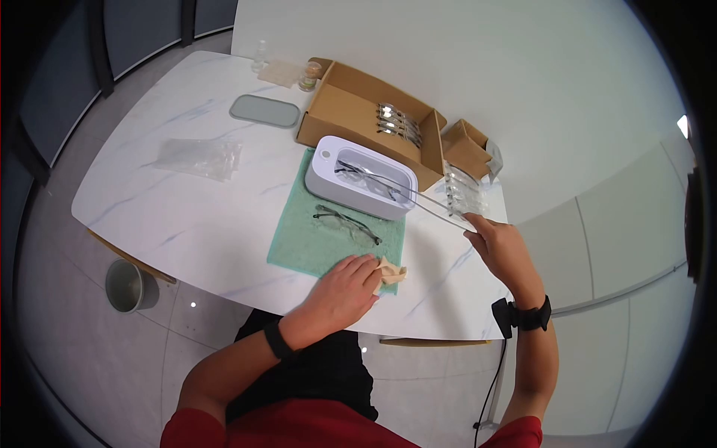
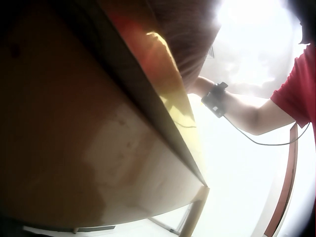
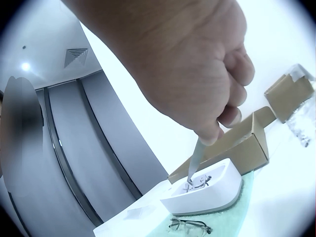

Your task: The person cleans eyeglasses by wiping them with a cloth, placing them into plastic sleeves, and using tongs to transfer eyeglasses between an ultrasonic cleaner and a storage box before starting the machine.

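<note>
My right hand (image 1: 502, 250) pinches long metal tweezers (image 1: 433, 203) by the back end. Their tips reach down into the white tub of an ultrasonic cleaner (image 1: 351, 196), at a pair of dark-framed glasses (image 1: 351, 170) lying inside. In the right wrist view the tweezers (image 3: 196, 160) slant down from thumb and fingers into the cleaner (image 3: 217, 197). On the green towel (image 1: 299, 239) in front lies another pair of glasses (image 1: 347, 220). My left hand (image 1: 343, 293) rests at the towel's near edge, fingers laid over part of a crumpled beige cloth (image 1: 392, 272).
Behind the cleaner stands an open cardboard box (image 1: 351, 89) with several glasses (image 1: 399, 123) in it. A smaller box (image 1: 467, 145) and bagged glasses (image 1: 464, 193) are at its right. A grey lid-like tray (image 1: 265, 110) and a clear plastic bag (image 1: 202, 157) lie on the left.
</note>
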A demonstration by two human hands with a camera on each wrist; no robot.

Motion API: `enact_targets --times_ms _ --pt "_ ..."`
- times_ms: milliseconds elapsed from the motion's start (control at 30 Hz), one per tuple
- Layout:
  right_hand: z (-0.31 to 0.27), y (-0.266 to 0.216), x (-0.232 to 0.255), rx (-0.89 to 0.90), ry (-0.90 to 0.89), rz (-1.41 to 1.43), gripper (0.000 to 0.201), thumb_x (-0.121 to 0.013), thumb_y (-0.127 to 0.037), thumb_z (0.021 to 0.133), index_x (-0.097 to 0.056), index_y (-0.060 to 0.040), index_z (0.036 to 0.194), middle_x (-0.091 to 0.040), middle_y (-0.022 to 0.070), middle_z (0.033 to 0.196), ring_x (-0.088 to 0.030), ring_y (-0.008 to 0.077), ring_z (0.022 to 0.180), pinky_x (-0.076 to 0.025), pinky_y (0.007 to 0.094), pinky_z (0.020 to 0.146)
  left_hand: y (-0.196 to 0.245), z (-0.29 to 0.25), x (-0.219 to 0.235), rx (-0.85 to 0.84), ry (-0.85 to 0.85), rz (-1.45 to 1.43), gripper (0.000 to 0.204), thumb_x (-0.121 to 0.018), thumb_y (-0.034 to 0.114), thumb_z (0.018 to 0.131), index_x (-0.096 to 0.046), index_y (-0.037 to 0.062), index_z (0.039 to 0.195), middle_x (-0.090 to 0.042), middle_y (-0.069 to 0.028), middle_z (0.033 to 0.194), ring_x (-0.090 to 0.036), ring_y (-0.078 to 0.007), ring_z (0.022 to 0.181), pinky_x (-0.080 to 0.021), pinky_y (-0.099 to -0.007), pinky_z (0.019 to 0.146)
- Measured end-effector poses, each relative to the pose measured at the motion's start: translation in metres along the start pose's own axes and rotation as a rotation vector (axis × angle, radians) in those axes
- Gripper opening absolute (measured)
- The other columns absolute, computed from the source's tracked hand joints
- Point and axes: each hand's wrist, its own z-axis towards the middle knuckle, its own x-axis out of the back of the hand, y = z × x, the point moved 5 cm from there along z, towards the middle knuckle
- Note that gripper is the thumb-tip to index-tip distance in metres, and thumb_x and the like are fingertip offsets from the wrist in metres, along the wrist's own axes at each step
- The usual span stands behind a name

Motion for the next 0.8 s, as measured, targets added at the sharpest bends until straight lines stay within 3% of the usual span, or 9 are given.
enact_targets --times_ms 233,267,300,400,567,633,733,800 --pt "-0.038 0.020 0.003 -0.177 0.059 0.113 0.028 -0.069 -0.012 0.094 -0.062 -0.0046 0.120 -0.068 0.0208 0.081 -0.065 0.0374 0.069 -0.050 0.0405 0.063 -0.006 0.000 -0.005 -0.013 0.072 0.034 0.035 -0.071 0.011 0.084 -0.062 0.0008 0.116 -0.060 -0.0147 0.124 -0.058 -0.0323 0.121 -0.047 -0.0437 0.105" --pt "-0.048 0.023 0.001 -0.195 0.087 0.164 0.029 -0.068 -0.009 0.094 -0.063 -0.0046 0.122 -0.062 0.0178 0.071 -0.058 0.0325 0.059 -0.046 0.0375 0.058 -0.005 0.000 -0.003 -0.010 0.134 0.017 0.026 -0.067 0.010 0.087 -0.065 0.0007 0.112 -0.063 -0.0136 0.120 -0.062 -0.0317 0.117 -0.049 -0.0430 0.102" --pt "-0.060 0.023 -0.005 -0.206 0.067 0.166 0.029 -0.068 -0.009 0.094 -0.063 -0.0046 0.122 -0.062 0.0178 0.071 -0.058 0.0325 0.059 -0.046 0.0375 0.058 -0.004 0.000 -0.004 -0.002 0.122 -0.001 0.026 -0.067 0.010 0.087 -0.065 0.0007 0.112 -0.063 -0.0136 0.120 -0.062 -0.0317 0.117 -0.049 -0.0430 0.102" --pt "-0.094 0.036 -0.024 -0.318 0.128 0.192 0.029 -0.067 -0.010 0.096 -0.064 -0.0052 0.124 -0.047 0.0097 0.061 -0.043 0.0209 0.052 -0.039 0.0322 0.053 -0.005 0.001 0.000 0.014 0.190 -0.006 0.018 -0.064 0.008 0.090 -0.068 0.0017 0.106 -0.067 -0.0123 0.113 -0.065 -0.0304 0.111 -0.051 -0.0411 0.097" --pt "-0.153 0.054 -0.086 -0.488 0.186 0.423 0.025 -0.063 -0.013 0.099 -0.065 -0.0027 0.122 -0.049 0.0054 0.062 -0.046 0.0114 0.055 -0.041 0.0275 0.055 -0.006 0.000 0.004 0.048 0.209 -0.032 0.018 -0.065 0.006 0.086 -0.069 0.0024 0.103 -0.068 -0.0121 0.111 -0.065 -0.0303 0.110 -0.051 -0.0414 0.096" --pt "-0.161 0.055 -0.100 -0.556 0.170 0.450 0.022 -0.063 -0.013 0.099 -0.067 -0.0010 0.118 -0.057 0.0086 0.069 -0.053 0.0146 0.060 -0.045 0.0289 0.060 -0.006 0.002 0.005 0.047 0.218 -0.034 0.019 -0.066 0.005 0.084 -0.069 0.0024 0.102 -0.068 -0.0121 0.110 -0.066 -0.0303 0.110 -0.051 -0.0418 0.095" --pt "-0.158 0.061 -0.122 -0.480 0.217 0.379 0.021 -0.065 -0.012 0.096 -0.069 0.0005 0.113 -0.064 0.0164 0.090 -0.061 0.0274 0.073 -0.049 0.0367 0.068 -0.007 0.001 0.004 0.048 0.255 0.036 0.020 -0.066 0.004 0.081 -0.070 0.0023 0.101 -0.069 -0.0120 0.109 -0.066 -0.0306 0.110 -0.051 -0.0430 0.096" --pt "-0.146 0.062 -0.131 -0.475 0.231 0.342 0.022 -0.066 -0.012 0.096 -0.069 0.0004 0.113 -0.063 0.0160 0.089 -0.061 0.0284 0.073 -0.049 0.0370 0.068 -0.008 0.000 0.003 0.045 0.264 0.100 0.019 -0.066 0.003 0.082 -0.070 0.0022 0.100 -0.069 -0.0116 0.109 -0.065 -0.0315 0.111 -0.050 -0.0446 0.098"
